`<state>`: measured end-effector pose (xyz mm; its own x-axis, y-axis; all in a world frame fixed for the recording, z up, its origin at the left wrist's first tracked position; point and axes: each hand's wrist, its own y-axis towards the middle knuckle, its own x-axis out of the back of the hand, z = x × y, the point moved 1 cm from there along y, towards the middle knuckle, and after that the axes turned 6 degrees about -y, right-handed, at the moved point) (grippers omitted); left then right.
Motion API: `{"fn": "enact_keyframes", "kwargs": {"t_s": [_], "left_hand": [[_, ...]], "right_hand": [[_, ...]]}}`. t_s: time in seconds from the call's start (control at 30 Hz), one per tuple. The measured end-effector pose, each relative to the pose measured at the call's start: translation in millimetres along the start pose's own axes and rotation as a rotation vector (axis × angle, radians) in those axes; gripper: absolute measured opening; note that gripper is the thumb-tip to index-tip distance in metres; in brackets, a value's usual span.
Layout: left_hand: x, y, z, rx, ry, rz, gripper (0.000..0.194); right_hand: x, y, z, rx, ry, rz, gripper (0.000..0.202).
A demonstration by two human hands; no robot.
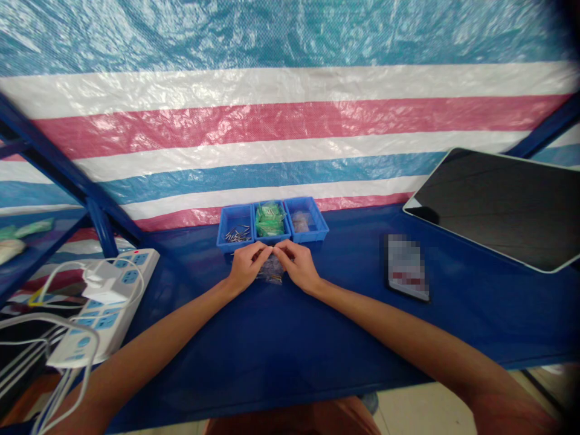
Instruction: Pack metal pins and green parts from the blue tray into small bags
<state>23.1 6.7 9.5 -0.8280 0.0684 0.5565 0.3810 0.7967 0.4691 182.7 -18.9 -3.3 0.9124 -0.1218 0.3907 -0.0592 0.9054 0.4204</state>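
Note:
My left hand (247,264) and my right hand (296,264) meet at the fingertips, both pinching the top edge of a small clear plastic bag (270,270). The bag hangs or lies just below my fingers, with small metallic pieces showing near its bottom. Right behind my hands stand three blue bins side by side. Thin metal pieces (238,234) lie in the left bin (222,235), green packets (270,220) fill the middle bin, and clear bags (301,222) are in the right bin (321,225).
On the left, a white power strip (147,263) holds a plug and cables. A phone-like device (406,269), its screen blurred, lies on the blue table (272,350) to the right. Behind it is a large dark screen (502,205). Striped sheeting (290,118) hangs at the back.

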Motion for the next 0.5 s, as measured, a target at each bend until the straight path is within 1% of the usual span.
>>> {"fn": "enact_keyframes", "kwargs": {"t_s": [0.27, 0.5], "left_hand": [[-0.1, 0.0, -0.4, 0.004, -0.016, -0.008, 0.031], [1.3, 0.0, -3.0, 0.016, -0.045, -0.017, 0.031]], "right_hand": [[0.1, -0.4, 0.8, -0.005, 0.019, -0.013, 0.028], [-1.0, -0.1, -2.5, -0.045, 0.01, -0.052, 0.033]]}}
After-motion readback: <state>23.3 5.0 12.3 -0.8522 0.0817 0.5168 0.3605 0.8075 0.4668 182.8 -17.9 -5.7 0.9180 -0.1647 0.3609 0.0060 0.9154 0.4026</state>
